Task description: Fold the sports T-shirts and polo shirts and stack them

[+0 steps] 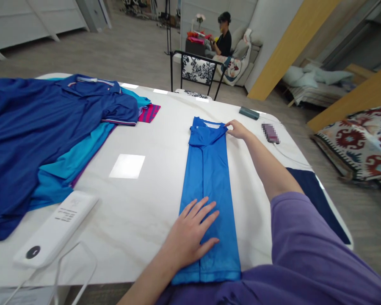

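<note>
A blue shirt (214, 169), folded into a long narrow strip, lies on the white table (158, 190) straight in front of the person, its collar at the far end and its hem by the near edge, close to the body. Laid lengthwise like this, it seems placed so that both ends come within reach.

The left hand (193, 231) rests palm down on the lower part, fingers spread and gripping nothing — probably a light press that keeps the layers flat and stops the cloth sliding. The right hand (236, 129) reaches to the far end, where thumb and forefinger are pinched together on the right-hand corner beside the collar; holding just that edge likely gives control of the corner without rumpling the panel below. With one hand at each end, the strip looks steadied along its length.

To the left, a navy polo shirt (57, 123) is spread over turquoise cloth (63, 169), with a striped piece (150, 113) showing beyond its sleeve. A white device (57, 231) with a cable lies nearer, apart from the strip. On the right are a dark case (249, 113), a phone (271, 133) and dark navy fabric (317, 199) along the table's edge — all well clear of the blue cloth.
</note>
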`<move>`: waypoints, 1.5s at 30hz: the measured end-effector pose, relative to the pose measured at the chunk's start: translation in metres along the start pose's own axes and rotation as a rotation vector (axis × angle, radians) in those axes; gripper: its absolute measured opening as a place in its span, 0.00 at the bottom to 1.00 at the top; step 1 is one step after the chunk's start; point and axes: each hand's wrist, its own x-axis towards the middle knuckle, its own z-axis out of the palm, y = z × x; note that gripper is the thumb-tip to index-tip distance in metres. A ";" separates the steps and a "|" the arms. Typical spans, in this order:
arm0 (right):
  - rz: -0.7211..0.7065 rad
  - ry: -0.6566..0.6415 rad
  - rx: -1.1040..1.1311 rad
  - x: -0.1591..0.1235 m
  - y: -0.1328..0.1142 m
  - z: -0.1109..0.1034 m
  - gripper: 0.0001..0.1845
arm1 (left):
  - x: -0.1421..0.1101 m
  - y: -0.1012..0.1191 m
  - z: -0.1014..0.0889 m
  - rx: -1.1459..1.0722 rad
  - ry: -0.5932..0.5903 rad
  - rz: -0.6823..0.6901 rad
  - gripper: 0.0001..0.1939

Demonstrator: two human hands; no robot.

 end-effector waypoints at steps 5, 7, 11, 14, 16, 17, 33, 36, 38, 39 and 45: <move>-0.087 -0.044 0.135 0.002 0.036 -0.005 0.13 | -0.006 -0.008 0.010 0.082 -0.043 0.004 0.43; -0.081 -0.016 0.275 0.010 0.037 -0.001 0.11 | -0.006 -0.007 0.009 0.092 -0.063 0.000 0.44; 0.048 -0.014 0.591 0.030 0.031 0.005 0.09 | -0.002 -0.003 0.004 0.104 -0.114 -0.017 0.46; 0.119 -0.049 0.617 0.045 0.030 0.008 0.09 | 0.001 -0.002 0.002 0.105 -0.138 -0.034 0.46; 0.136 -0.111 0.532 0.054 0.034 0.009 0.08 | 0.002 -0.001 0.002 0.106 -0.144 -0.038 0.47; 0.131 -0.148 0.476 0.057 0.035 0.009 0.07 | 0.003 -0.001 0.001 0.107 -0.147 -0.038 0.47; -0.227 -0.170 -0.040 -0.035 -0.071 0.054 0.41 | 0.012 -0.003 0.003 0.226 -0.100 -0.042 0.51; -0.195 -0.215 -0.073 -0.042 -0.078 0.066 0.47 | 0.013 -0.007 0.013 0.256 -0.083 -0.051 0.51; -0.189 -0.156 -0.091 -0.049 -0.089 0.064 0.46 | 0.015 -0.007 0.015 0.265 -0.076 -0.058 0.49; -0.196 -0.116 -0.092 -0.056 -0.097 0.059 0.44 | 0.014 -0.005 0.014 0.265 -0.070 -0.057 0.48; -0.395 -0.141 0.073 -0.216 -0.140 0.000 0.38 | -0.034 0.008 -0.022 0.178 -0.114 -0.019 0.51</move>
